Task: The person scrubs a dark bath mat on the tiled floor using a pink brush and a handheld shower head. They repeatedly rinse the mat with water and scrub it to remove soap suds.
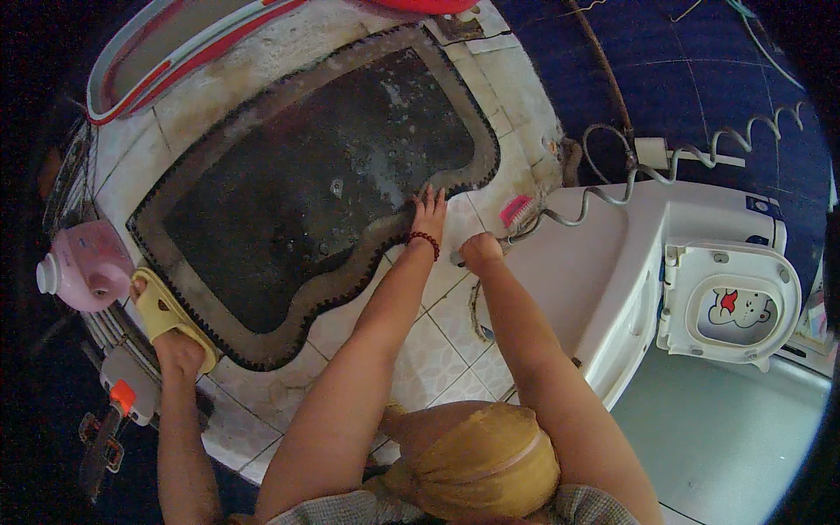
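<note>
A dark grey floor mat [297,192] with a lighter, wavy border lies on the tiles and looks wet, with pale patches of water or foam. My left hand [429,213], wearing a dark red bead bracelet [426,241], rests on the mat's near right edge with fingers stretched out. Just right of it, my right hand [481,252] is closed round a grey piece that pokes out at its left. It seems to be the end of the coiled grey hose [604,199], mostly hidden by my fist. Beyond that hand lies a pink scrub brush [516,211].
A toilet [643,236] with raised lid stands right, beside a glass-like panel [735,437]. At left are a pink jug [92,262] and my foot in a yellow slipper [171,319]. A red-and-grey tub rim [184,66] borders the far left. Mustard cloth [481,459] covers my knee.
</note>
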A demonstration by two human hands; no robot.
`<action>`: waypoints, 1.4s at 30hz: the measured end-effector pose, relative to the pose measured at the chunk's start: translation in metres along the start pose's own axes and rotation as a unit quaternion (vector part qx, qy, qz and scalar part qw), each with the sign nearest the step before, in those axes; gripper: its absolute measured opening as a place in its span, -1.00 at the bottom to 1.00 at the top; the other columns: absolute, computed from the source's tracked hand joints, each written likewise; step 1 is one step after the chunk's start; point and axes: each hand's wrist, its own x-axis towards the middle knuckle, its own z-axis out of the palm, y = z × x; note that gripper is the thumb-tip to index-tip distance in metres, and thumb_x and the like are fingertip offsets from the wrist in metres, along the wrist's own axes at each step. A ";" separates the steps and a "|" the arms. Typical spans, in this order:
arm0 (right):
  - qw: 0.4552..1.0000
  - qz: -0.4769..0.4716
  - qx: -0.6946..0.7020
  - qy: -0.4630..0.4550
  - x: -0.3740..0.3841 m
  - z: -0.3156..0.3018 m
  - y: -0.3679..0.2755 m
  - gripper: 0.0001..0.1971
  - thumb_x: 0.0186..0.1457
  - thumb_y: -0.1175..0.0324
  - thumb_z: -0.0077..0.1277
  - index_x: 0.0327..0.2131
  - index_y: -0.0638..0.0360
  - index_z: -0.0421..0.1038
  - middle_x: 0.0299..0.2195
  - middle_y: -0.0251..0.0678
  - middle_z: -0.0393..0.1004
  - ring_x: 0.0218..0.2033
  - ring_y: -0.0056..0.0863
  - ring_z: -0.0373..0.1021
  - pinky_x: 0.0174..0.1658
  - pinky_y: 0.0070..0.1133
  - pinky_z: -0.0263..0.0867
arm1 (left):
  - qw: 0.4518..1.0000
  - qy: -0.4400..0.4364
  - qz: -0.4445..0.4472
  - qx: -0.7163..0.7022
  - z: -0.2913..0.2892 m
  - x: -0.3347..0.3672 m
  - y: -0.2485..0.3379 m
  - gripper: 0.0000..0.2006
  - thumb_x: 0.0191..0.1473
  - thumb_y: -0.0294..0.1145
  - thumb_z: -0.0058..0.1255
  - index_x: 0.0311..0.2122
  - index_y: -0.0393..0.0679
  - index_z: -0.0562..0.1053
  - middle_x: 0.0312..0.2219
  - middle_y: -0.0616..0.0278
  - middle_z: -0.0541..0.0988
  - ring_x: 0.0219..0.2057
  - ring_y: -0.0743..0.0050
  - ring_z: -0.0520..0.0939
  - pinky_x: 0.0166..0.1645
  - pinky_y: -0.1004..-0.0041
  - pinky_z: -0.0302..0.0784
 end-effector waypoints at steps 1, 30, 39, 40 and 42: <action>1.000 0.002 0.016 0.000 0.003 0.003 0.000 -0.85 -0.09 0.25 -0.04 -0.44 -0.04 0.50 -0.39 -0.42 0.50 -0.30 -0.47 0.43 -0.29 -0.48 0.32 | 1.000 -0.003 -0.004 0.005 0.000 0.003 0.001 -0.47 0.01 -0.35 -0.18 0.13 -0.15 0.11 0.21 0.13 -0.25 0.20 -0.03 -0.15 0.12 -0.11 -0.08; 0.995 -0.014 0.057 0.078 0.004 -0.032 0.015 -0.77 -0.20 0.22 0.08 -0.42 0.07 0.47 -0.41 -0.32 0.49 -0.31 -0.39 0.42 -0.26 -0.49 0.29 | 0.983 0.132 0.024 -0.125 -0.031 -0.014 -0.023 -0.36 -0.11 -0.31 -0.14 0.14 -0.22 0.04 0.19 0.23 -0.07 0.08 0.34 0.19 0.07 0.31 0.13; 0.992 -0.074 0.041 0.090 0.005 -0.047 0.015 -0.65 -0.24 0.03 0.13 -0.43 0.07 0.47 -0.42 -0.31 0.48 -0.34 -0.40 0.41 -0.26 -0.49 0.31 | 0.977 0.123 0.084 -0.153 -0.051 -0.028 -0.041 -0.38 -0.09 -0.40 -0.17 0.15 -0.13 0.03 0.18 0.27 -0.02 0.10 0.34 0.18 0.11 0.31 0.11; 0.993 -0.061 0.057 0.083 0.004 -0.046 0.018 -0.65 -0.24 0.03 0.13 -0.42 0.07 0.47 -0.41 -0.30 0.48 -0.33 -0.39 0.41 -0.25 -0.49 0.31 | 0.979 0.110 0.088 -0.150 -0.055 -0.029 -0.042 -0.38 -0.09 -0.40 -0.17 0.15 -0.12 0.03 0.18 0.27 -0.02 0.10 0.33 0.17 0.12 0.30 0.09; 0.991 -0.066 0.078 0.087 -0.001 -0.053 0.019 -0.65 -0.22 0.03 0.12 -0.40 0.06 0.47 -0.40 -0.31 0.47 -0.32 -0.39 0.41 -0.23 -0.48 0.30 | 0.979 0.097 0.089 -0.156 -0.055 -0.029 -0.044 -0.39 -0.08 -0.40 -0.17 0.15 -0.10 0.03 0.18 0.28 -0.02 0.11 0.31 0.15 0.14 0.29 0.06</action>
